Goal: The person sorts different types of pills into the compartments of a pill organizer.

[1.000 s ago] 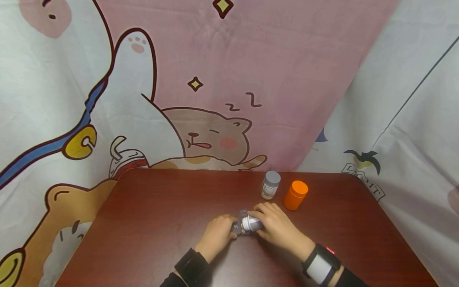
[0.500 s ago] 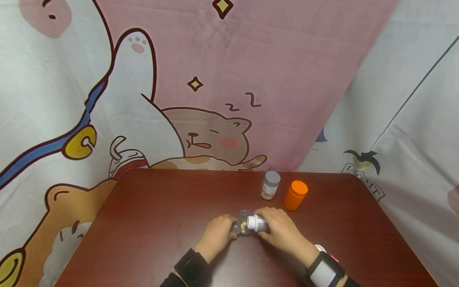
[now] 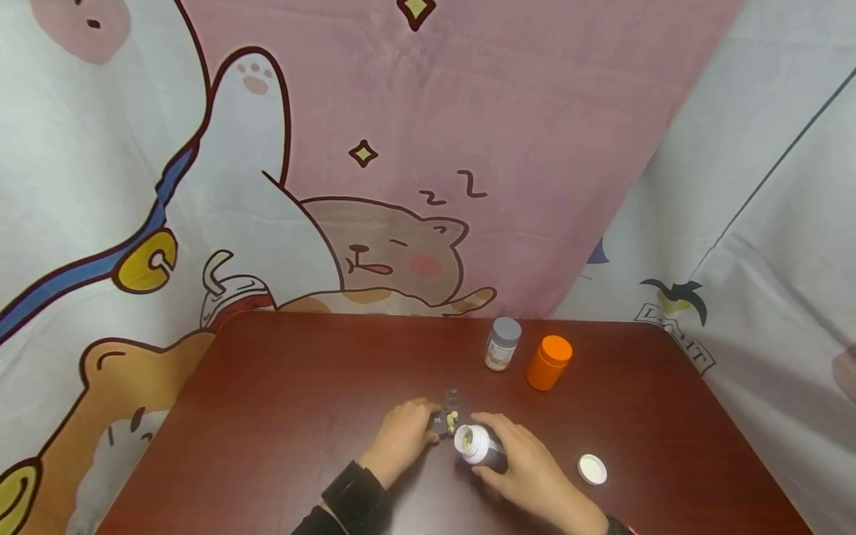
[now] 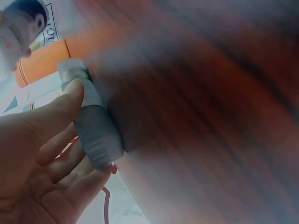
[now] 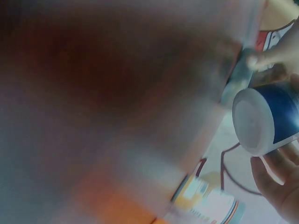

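Note:
My left hand (image 3: 403, 437) holds a small grey pill organizer (image 3: 438, 423) between thumb and fingers on the table. One of its lids stands open, and several yellowish pills (image 3: 452, 420) lie in that compartment. In the left wrist view the thumb presses against the side of the organizer (image 4: 97, 128). My right hand (image 3: 531, 464) grips an uncapped white pill bottle (image 3: 478, 444) with a dark label. The bottle leans with its mouth up and toward the organizer, slightly apart from it, and yellowish pills show inside. The right wrist view shows the bottle's white base (image 5: 252, 122).
A white cap (image 3: 592, 469) lies on the brown table (image 3: 301, 401), right of my right hand. Behind the hands stand a white bottle with a grey lid (image 3: 502, 344) and an orange bottle (image 3: 550, 362). A cartoon-print cloth (image 3: 535, 148) hangs behind the table.
My right hand has drawn the bottle back from the organizer and tipped its mouth upward. Pills now show in the compartment. The white cap has come into view. My left hand has barely moved.

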A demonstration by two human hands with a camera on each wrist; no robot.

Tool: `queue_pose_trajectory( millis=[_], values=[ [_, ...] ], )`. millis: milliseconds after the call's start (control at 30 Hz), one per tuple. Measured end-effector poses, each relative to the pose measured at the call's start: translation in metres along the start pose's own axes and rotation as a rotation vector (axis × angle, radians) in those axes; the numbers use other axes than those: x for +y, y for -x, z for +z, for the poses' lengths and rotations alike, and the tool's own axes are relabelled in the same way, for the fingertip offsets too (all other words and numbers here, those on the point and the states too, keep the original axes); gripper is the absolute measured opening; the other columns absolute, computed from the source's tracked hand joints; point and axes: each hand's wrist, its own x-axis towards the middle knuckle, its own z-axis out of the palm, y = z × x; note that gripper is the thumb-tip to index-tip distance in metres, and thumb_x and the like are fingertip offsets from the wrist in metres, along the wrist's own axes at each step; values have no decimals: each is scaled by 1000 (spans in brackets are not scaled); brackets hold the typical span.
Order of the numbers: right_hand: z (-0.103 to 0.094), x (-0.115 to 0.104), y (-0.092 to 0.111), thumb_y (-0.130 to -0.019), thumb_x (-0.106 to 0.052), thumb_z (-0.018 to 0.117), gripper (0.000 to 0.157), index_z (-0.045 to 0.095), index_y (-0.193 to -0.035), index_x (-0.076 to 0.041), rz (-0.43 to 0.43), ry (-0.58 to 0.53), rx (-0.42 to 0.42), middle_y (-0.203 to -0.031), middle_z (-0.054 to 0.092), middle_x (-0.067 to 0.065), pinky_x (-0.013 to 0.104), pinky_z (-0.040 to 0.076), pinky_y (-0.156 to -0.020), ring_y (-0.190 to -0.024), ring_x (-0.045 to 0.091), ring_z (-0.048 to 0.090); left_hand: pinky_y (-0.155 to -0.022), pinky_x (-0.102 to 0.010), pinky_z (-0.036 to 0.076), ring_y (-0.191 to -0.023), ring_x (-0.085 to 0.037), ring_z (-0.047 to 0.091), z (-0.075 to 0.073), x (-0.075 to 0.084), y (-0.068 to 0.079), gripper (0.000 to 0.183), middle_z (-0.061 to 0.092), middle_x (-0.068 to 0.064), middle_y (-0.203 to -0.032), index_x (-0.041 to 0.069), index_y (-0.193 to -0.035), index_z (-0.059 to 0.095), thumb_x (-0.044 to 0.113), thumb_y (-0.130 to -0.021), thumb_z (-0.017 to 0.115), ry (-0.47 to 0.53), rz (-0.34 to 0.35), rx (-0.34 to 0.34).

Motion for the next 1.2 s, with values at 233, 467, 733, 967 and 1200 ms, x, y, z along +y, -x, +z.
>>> queue_pose_trajectory(
  millis=[233,467,733,967,1200],
  values=[
    [4,-22,16,-70,-29,78,73,43,-135,-24,14,-269,-232,-124,60,-1,42,56,-86,-104,7,57,-73,-40,59,-85,-23,67,0,-2,0,44,75,-9,-100,8,-104,71,23,-63,78,4,8,4],
    [12,-24,21,-74,-37,75,69,45,-133,-17,-57,-330,-243,-122,60,5,39,55,-86,-105,10,56,-74,-41,59,-86,-23,67,2,-3,0,44,75,-8,-99,9,-105,71,23,-63,78,14,2,13],
    [14,-24,19,-71,-30,77,70,46,-132,-12,-89,-275,-222,-119,57,6,39,56,-84,-101,13,57,-75,-43,59,-89,-25,67,2,-4,0,45,74,-10,-103,9,-107,70,23,-64,78,23,-10,0],
    [9,-22,19,-74,-34,75,79,37,-140,-13,-46,-217,-337,-130,54,7,47,55,-89,-110,18,57,-79,-44,58,-97,-26,65,1,-4,4,50,71,-11,-111,6,-115,64,21,-69,76,-38,15,-15],
    [-12,1,32,-69,-31,77,79,43,-140,-17,-77,-32,-285,-136,57,6,53,51,-92,-119,23,53,-96,-47,52,-116,-31,55,-4,-6,27,66,58,-19,-132,0,-132,49,9,-70,71,-129,56,63]
  ],
)
